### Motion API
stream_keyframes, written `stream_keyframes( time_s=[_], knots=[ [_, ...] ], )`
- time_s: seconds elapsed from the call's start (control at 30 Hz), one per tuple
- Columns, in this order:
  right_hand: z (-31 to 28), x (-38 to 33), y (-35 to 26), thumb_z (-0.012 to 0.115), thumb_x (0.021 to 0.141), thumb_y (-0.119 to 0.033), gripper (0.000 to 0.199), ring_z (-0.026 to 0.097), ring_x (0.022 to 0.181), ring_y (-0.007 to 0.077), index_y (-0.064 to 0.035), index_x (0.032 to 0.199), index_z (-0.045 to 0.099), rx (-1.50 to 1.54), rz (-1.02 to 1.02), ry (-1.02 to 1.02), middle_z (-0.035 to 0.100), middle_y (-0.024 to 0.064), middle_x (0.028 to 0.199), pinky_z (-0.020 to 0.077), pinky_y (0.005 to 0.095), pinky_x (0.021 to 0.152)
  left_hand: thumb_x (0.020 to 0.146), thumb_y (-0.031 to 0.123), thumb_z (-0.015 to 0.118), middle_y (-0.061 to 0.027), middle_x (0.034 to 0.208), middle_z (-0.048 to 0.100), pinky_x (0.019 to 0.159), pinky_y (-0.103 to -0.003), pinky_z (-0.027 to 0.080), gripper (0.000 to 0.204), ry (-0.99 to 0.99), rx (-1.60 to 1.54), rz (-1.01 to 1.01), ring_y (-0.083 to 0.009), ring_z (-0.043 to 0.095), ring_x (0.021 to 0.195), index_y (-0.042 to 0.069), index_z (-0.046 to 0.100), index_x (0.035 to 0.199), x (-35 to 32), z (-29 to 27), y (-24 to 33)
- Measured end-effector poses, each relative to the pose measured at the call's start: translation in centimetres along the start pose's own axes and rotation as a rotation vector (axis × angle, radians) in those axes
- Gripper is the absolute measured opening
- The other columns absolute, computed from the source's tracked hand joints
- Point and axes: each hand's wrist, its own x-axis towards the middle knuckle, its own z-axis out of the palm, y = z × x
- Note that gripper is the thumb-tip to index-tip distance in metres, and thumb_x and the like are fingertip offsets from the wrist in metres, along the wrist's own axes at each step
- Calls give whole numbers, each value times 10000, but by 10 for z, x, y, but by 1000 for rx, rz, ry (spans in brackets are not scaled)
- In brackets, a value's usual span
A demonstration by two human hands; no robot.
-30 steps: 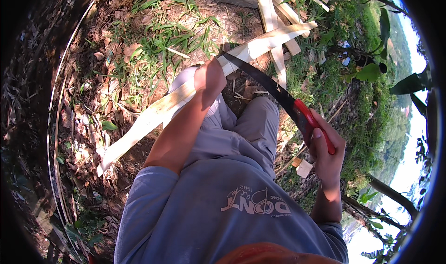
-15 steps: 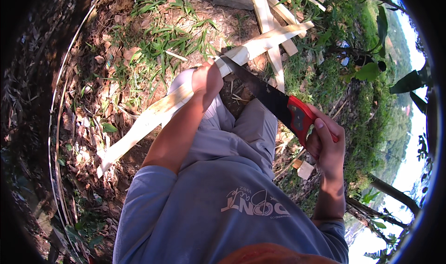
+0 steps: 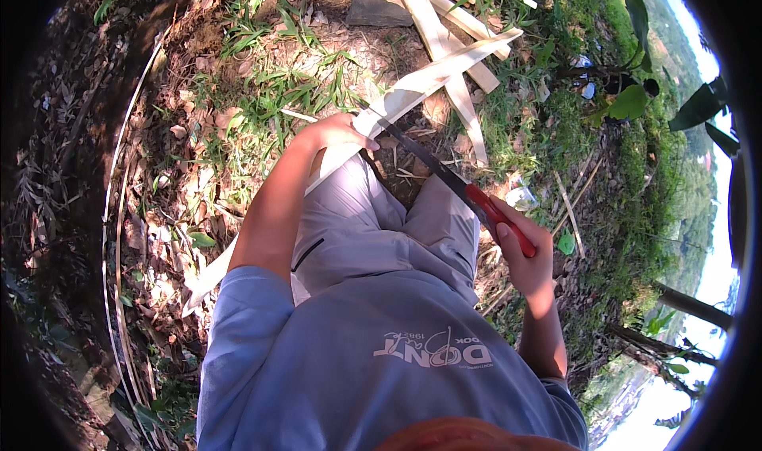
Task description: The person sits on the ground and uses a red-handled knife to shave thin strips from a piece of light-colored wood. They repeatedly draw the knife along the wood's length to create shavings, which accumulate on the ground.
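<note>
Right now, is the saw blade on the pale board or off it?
On: the saw blade crosses the near edge of the pale board, beside the left hand.

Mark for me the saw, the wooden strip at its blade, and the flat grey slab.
saw (image 3: 452, 180): head view, on the dark blade near the handle
wooden strip (image 3: 418, 84): head view, on the pale face beyond the blade
flat grey slab (image 3: 379, 9): head view, middle of its face

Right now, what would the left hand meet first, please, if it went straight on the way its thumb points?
The left hand would probably meet the saw blade first, near the pale plank, though exact depth is unclear.
</note>
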Motion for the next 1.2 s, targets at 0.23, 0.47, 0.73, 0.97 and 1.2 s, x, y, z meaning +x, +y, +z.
stream_keyframes(
  time_s=[0.23,0.47,0.73,0.97,1.2],
  knots=[
    [-6,-5,5,662,1031,-15,392,580,686,65,4,1421,691,-21,-75,-9,766,67,873,483,243,653,735,238,908,-148,1141,797,904,-369,592,636,78,-41,4,-213,762,982,-23,710,1280,30,23,-47],
    [-12,-11,-4,674,1017,3,411,644,742,78,11,1428,682,-6,-61,-20,807,127,968,516,251,698,738,273,822,-205,923,783,795,-467,642,547,646,743,-29,-366,789,869,-59,621,1123,-21,77,20],
    [63,57,28,686,1045,-78,388,697,837,94,-22,1429,689,24,-178,-15,813,144,1010,554,281,772,775,94,667,-215,862,760,696,-428,636,240,885,740,128,-334,778,712,-11,614,984,-8,98,3],
    [134,136,41,711,1043,-128,361,678,819,77,-24,1388,721,198,-95,76,793,114,948,552,281,748,716,153,760,-212,848,759,732,-467,642,383,806,698,58,-386,784,779,24,549,1010,-1,92,-3],
    [149,123,72,689,1062,-138,375,609,752,62,-44,1425,708,240,-201,169,766,71,914,506,264,684,713,172,777,-221,854,761,716,-457,642,408,837,754,43,-380,789,784,17,565,1025,6,93,-3]
  ],
)
